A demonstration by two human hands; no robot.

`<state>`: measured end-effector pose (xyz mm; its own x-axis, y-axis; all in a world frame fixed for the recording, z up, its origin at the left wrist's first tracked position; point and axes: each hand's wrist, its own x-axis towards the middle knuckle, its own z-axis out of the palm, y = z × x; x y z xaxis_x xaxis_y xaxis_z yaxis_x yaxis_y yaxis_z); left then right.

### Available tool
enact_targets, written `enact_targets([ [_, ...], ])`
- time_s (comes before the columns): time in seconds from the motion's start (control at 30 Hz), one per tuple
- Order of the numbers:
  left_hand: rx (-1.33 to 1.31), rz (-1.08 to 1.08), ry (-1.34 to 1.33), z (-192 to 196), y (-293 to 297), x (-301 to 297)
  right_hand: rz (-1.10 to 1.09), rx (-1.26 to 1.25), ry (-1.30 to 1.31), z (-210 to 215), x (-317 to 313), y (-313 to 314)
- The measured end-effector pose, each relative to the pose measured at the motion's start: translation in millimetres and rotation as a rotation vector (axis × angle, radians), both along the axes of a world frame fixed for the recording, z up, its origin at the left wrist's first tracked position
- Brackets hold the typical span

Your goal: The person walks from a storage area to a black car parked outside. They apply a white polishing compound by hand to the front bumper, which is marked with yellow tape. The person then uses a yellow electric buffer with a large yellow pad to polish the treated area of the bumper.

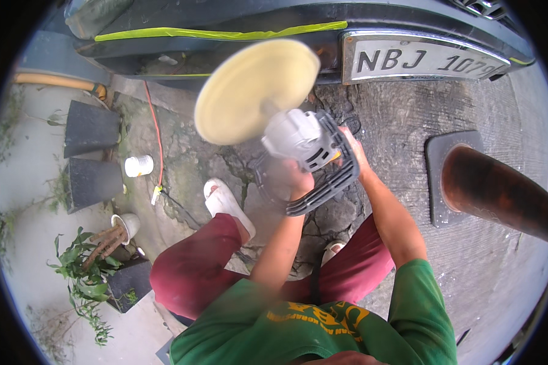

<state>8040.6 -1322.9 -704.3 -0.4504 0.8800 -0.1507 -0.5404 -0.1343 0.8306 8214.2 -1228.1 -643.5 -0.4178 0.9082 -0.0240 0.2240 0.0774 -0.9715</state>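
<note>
A polisher (pixel 295 135) with a pale grey body and a black frame handle is held out in front of the car bumper (pixel 152 61). Its broad, round, cream-yellow pad (pixel 243 88) is tilted and overlaps the bumper's lower edge in view; I cannot tell whether they touch. My left hand (pixel 299 180) is closed on the polisher from beneath, its fingers partly hidden by the body and handle. Around the right side of the handle, my right hand (pixel 354 149) grips the tool. Yellow-green tape (pixel 225 33) runs along the bumper, left of the licence plate (pixel 423 58).
An orange cord (pixel 154 125) meets a plug (pixel 157 194) on the cracked concrete. Left are a white cup (pixel 139 165), dark planters (pixel 91 129), a white pot (pixel 125 229) and a leafy plant (pixel 91 280). A traffic cone (pixel 493 188) with a dark base lies right.
</note>
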Motion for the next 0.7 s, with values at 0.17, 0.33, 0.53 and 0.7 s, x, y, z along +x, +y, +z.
enact_targets([
  [0.17, -0.179, 0.004, 0.617, 42.8, 5.5, 10.7, -0.005, 0.077, -0.051, 8.2, 15.1, -3.2],
  [0.33, 0.007, -0.117, 0.37, 74.8, 18.7, 57.9, -0.114, 0.064, 0.158, -44.3, 35.8, -0.2],
  [0.53, 0.132, -0.039, -0.123, -6.1, 11.4, -8.0, -0.071, 0.035, 0.013, -9.2, 5.0, 1.1],
  [0.7, 0.246, 0.08, -0.293, 54.4, 22.2, 10.9, -0.021, 0.043, -0.176, -0.4, 10.7, -0.2],
])
